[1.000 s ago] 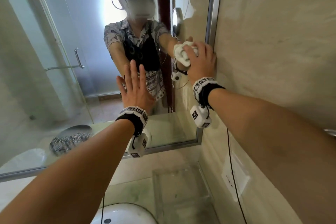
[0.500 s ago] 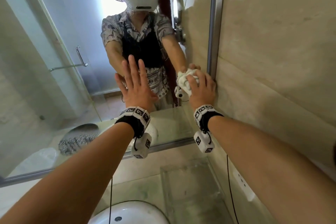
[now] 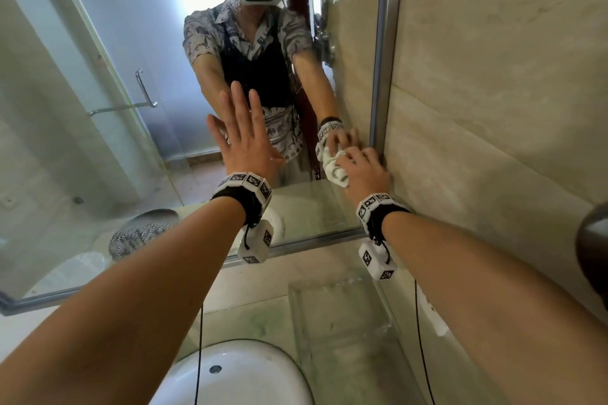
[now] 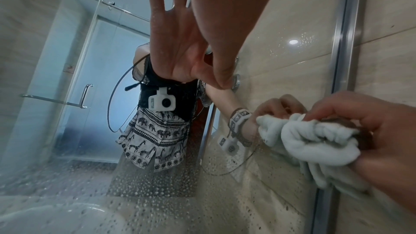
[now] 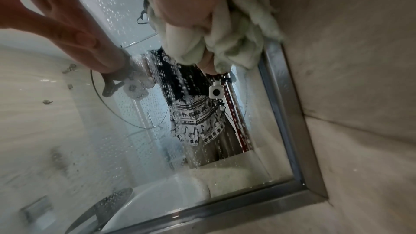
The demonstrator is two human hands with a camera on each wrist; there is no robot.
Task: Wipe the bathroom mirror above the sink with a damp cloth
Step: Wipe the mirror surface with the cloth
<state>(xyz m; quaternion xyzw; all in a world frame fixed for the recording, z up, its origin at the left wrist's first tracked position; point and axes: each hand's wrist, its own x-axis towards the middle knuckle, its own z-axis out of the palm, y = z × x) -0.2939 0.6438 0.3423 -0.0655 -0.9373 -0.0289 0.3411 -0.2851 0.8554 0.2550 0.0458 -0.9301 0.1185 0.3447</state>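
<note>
The metal-framed mirror (image 3: 98,128) fills the wall ahead, speckled with water drops low down. My right hand (image 3: 363,171) grips a bunched white cloth (image 3: 334,168) and presses it on the glass beside the right frame edge (image 3: 378,76), near the lower right corner. In the left wrist view the cloth (image 4: 315,140) is crumpled under curled fingers; in the right wrist view the cloth (image 5: 227,29) hangs by the mirror's frame (image 5: 286,113). My left hand (image 3: 241,138) lies flat on the glass with straight, spread fingers, left of the cloth.
A white sink basin (image 3: 237,375) sits below, with a glass shelf (image 3: 342,316) to its right. Beige tiled wall (image 3: 493,76) runs along the right with a socket (image 3: 434,316). The mirror reflects a shower door and a person wearing a headset.
My right hand has slid the cloth down the mirror's right edge toward the lower corner. The left hand stays flat on the glass at about the same spot.
</note>
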